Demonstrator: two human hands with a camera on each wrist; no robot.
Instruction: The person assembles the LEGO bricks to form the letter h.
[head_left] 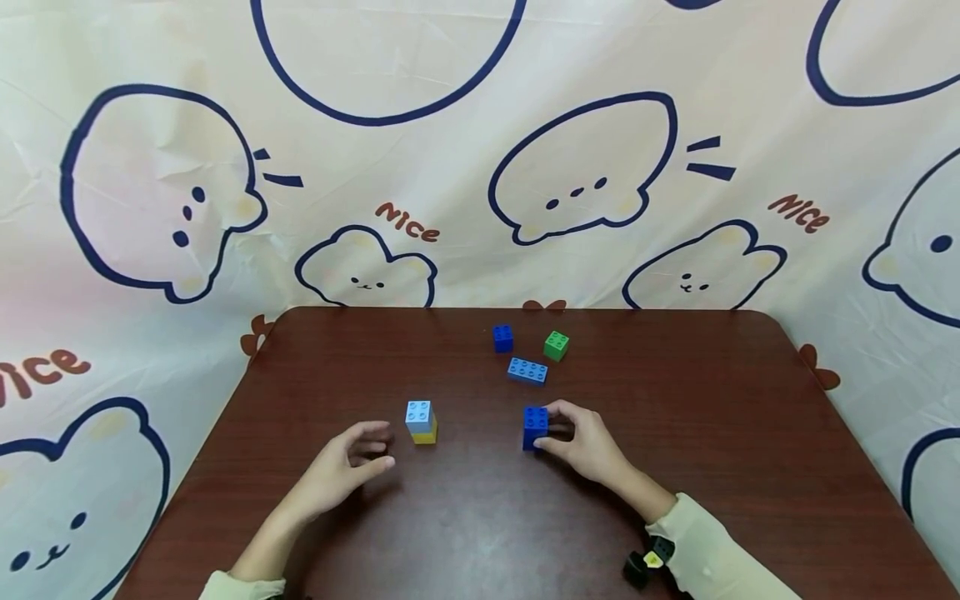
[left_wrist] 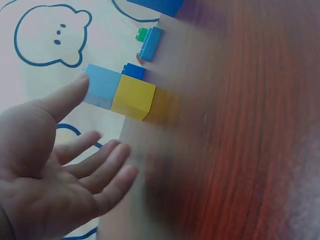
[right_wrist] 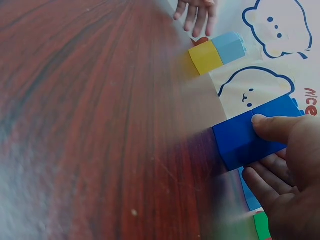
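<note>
A stack of two dark blue bricks (head_left: pixel 535 427) stands on the table, and my right hand (head_left: pixel 588 446) holds it from the right between thumb and fingers. In the right wrist view the thumb of my right hand (right_wrist: pixel 295 165) lies on the side of the blue stack (right_wrist: pixel 245 137). Left of it stands a light blue brick (head_left: pixel 418 415) on top of a yellow brick (head_left: pixel 424 437). My left hand (head_left: pixel 341 471) is just left of that stack, fingers relaxed and apart from it. The left wrist view shows the palm of my left hand (left_wrist: pixel 55 165) with nothing in it.
Farther back on the brown table (head_left: pixel 360 350) lie a small blue brick (head_left: pixel 502 338), a green brick (head_left: pixel 556 346) and a longer, lighter blue brick (head_left: pixel 527 371). A patterned cloth (head_left: pixel 465 167) hangs behind the table's back edge.
</note>
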